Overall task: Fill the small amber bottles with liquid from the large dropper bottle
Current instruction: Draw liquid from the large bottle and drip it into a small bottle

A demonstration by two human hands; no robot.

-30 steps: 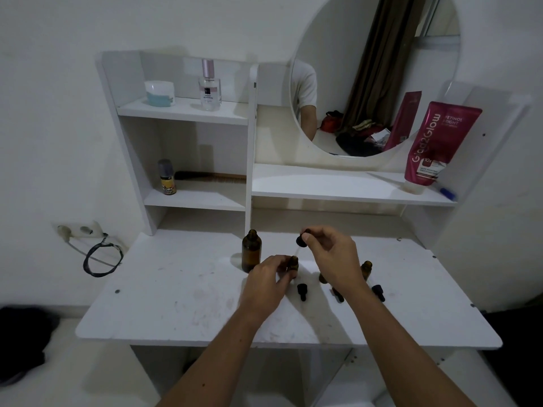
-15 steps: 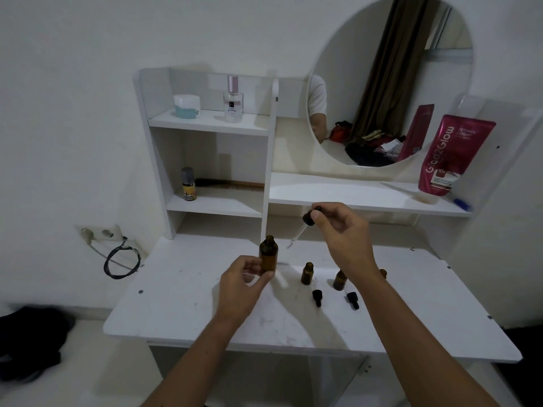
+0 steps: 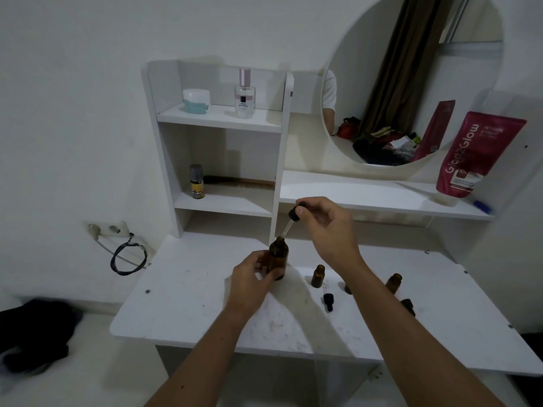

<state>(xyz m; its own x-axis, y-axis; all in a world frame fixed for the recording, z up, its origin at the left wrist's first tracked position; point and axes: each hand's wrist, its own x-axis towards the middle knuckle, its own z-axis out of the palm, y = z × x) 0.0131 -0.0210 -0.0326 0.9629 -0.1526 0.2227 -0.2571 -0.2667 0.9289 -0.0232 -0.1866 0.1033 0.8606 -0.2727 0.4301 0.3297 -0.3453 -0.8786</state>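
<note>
1. Two bare forearms rise from the bottom edge, with no sleeves, watch or bands showing on them.
2. The left hand (image 3: 249, 282) wears no ring or glove; the fingers look slim.
3. The right hand (image 3: 329, 227) is likewise bare, its nails short and unpainted as far as can be seen.
4. A small dark spot sits on the left forearm near the bottom edge.
5. In the mirror (image 3: 482, 83), part of the person shows: a short white sleeve and a bare arm below it.
</note>
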